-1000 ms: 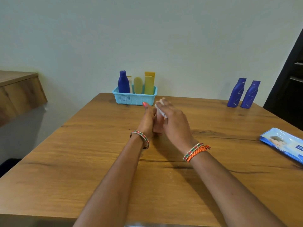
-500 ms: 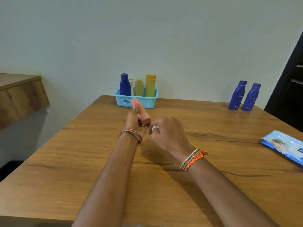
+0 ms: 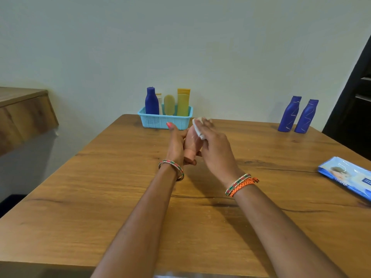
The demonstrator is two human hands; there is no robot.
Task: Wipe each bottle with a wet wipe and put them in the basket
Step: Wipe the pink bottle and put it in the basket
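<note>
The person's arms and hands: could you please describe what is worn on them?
Both forearms are bare, with no sleeves in view. The left hand has a thin bangle patterned in red, green and white at the wrist, and pink polish on one nail. The right hand has a similar beaded band beside an orange braided thread.

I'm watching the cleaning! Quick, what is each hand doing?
Left hand: closed, holding the pink bottle.
Right hand: closed, fingers pressing the wet wipe on it.

Table: brown wood-grain table [image 3: 100, 207], dark cracks across the grain.
Wall: plain pale wall [image 3: 200, 47] behind the table.
Left: wooden counter ledge [image 3: 22, 115], beside the table.
Right: dark doorway frame [image 3: 353, 93].
</note>
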